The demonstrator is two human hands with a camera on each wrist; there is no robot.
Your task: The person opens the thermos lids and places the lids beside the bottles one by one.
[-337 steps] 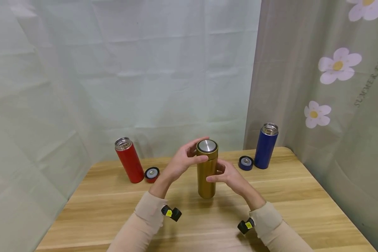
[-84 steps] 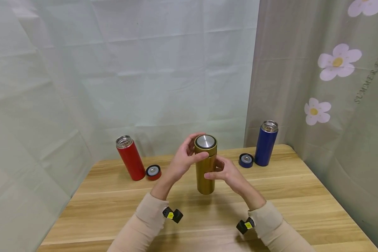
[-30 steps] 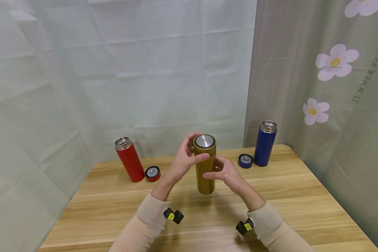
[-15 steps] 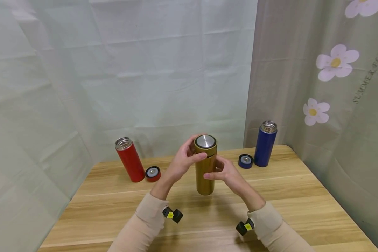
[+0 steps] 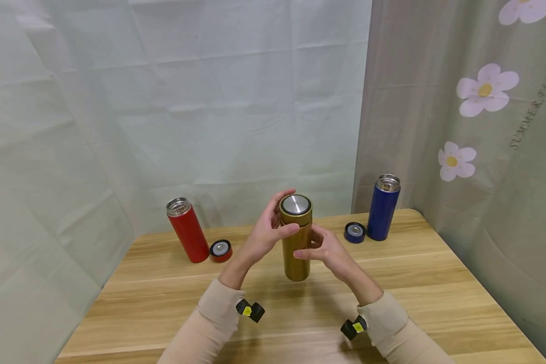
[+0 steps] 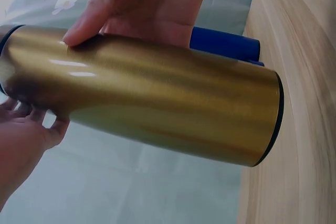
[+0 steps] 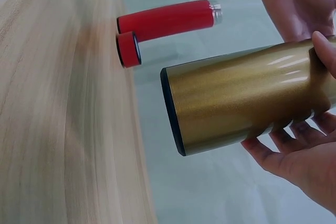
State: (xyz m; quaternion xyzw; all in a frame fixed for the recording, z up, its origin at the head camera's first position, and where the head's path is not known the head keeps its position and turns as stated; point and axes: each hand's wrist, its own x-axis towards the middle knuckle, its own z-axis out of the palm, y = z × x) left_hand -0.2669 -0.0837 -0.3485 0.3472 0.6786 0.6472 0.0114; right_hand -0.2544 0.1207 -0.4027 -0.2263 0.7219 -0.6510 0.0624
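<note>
A gold thermos flask (image 5: 297, 265) stands upright in mid-air over the wooden table, its lid (image 5: 296, 205) with a silver disc on top. My left hand (image 5: 265, 233) grips the top around the lid, thumb at the seam, fingers partly behind it. Lower down, my right hand (image 5: 331, 254) holds the body from the right, thumb across the front. The left wrist view shows the flask (image 6: 173, 98) lying across the picture with the right hand (image 6: 152, 3) on it. In the right wrist view the flask's black base (image 7: 174, 114) hangs apart from the table.
A red thermos (image 5: 188, 235) without its lid stands at the left, a red lid (image 5: 221, 251) upturned beside it. To the right are a blue thermos (image 5: 383, 210), also uncapped, and its upturned lid (image 5: 355, 232). Curtains hang behind the table (image 5: 164, 313).
Over the last half second my left fingers have shifted slightly around the lid, the thumb a little lower. Across the earlier frames both hands keep holding the gold flask; the other thermoses stay put.
</note>
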